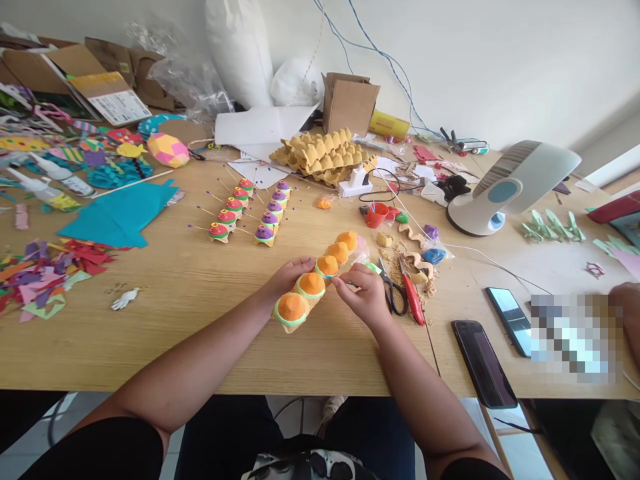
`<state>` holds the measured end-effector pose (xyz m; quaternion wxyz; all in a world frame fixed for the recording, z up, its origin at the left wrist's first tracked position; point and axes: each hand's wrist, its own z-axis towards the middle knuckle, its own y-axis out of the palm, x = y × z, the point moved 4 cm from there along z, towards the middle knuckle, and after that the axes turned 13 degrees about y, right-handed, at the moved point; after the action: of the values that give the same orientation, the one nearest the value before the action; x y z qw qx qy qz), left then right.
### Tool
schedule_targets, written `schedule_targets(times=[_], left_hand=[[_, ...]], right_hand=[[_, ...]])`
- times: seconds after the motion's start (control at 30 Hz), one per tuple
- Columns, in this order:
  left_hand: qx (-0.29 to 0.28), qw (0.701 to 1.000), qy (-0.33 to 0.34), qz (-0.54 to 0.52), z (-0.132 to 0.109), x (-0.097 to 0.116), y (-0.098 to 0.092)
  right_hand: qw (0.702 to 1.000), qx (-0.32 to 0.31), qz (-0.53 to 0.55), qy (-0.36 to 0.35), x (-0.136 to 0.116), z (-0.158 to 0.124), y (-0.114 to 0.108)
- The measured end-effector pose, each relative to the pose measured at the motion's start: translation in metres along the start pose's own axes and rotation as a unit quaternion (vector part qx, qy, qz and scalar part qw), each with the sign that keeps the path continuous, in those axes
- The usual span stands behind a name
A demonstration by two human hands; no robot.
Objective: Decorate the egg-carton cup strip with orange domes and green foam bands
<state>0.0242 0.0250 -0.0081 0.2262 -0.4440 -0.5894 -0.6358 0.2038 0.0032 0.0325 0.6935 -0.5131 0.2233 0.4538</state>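
Observation:
A strip of egg carton cups (311, 285) with orange domed tops is held slanting above the table. Its two nearest cups have light green bands round their bases, and a bluish band shows on the middle cup. My left hand (295, 272) grips the strip from its left side, fingers partly hidden behind it. On the other side, my right hand (364, 293) has its thumb and finger pinched together at the middle cup's base; what lies between them is too small to make out. Finished-looking caterpillars, one red-topped (227, 217) and one purple-topped (271, 217), stand farther back.
Black scissors (395, 293) and a red-handled cutter (413, 297) lie right of my hand. Beyond are clay lumps, a red cup (377, 215), stacked egg trays (325, 157) and a fan (505, 190). Phones (484, 363) lie at right; paper scraps (50, 273) at left.

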Motion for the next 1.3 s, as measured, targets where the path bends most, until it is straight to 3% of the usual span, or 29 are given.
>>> schedule_targets(times=[0.6,0.9,1.3], left_hand=[[-0.003,0.999,0.047,-0.020,0.0018,-0.0027,-0.0027],[-0.021,0.996,0.080,-0.033,-0.0010,-0.0036,-0.0019],[-0.027,0.996,0.079,-0.033,-0.0034,-0.0004,0.0030]], right_hand=[[1.000,0.001,-0.014,0.007,-0.0024,-0.0007,0.0001],[0.999,0.015,-0.029,-0.037,-0.0051,-0.0034,-0.0004],[0.998,0.025,-0.050,-0.014,-0.0046,-0.0034,-0.0003]])
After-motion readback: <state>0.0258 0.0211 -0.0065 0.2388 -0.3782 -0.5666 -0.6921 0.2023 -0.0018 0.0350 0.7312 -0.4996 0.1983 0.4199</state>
